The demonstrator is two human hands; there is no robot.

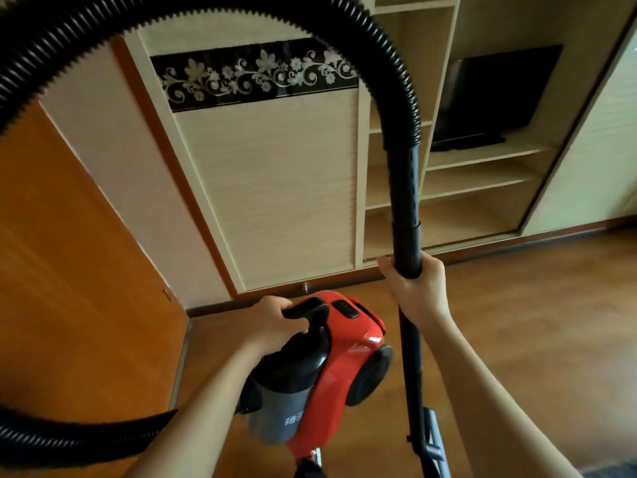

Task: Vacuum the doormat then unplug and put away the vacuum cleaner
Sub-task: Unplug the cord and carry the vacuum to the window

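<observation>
- Nearest the camera, the ribbed black hose (213, 19) loops overhead from the wand (406, 208) and comes back low across the left edge of the view.
- Left hand (275, 320) is wrapped around the black carry handle on top of the red vacuum (348, 360), fingers curled tight under it.
- Right hand (415, 288) is closed around the wand, which stands nearly upright, with the floor head (431, 439) at the bottom edge.
- Vacuum sits or hangs low over the wood floor (534, 322), near the skirting of the closed cupboard door (275, 188); I cannot tell whether it touches the floor.
- No doormat or plug shows.
- Handling, as I judge it: the body looks heavy and rigid, best carried by that top handle; the wand is stiff and light; the hose is floppy and springy, likely to swing or snag.
- Open shelves (482, 181) stand behind the wand, a possible storage spot.
</observation>
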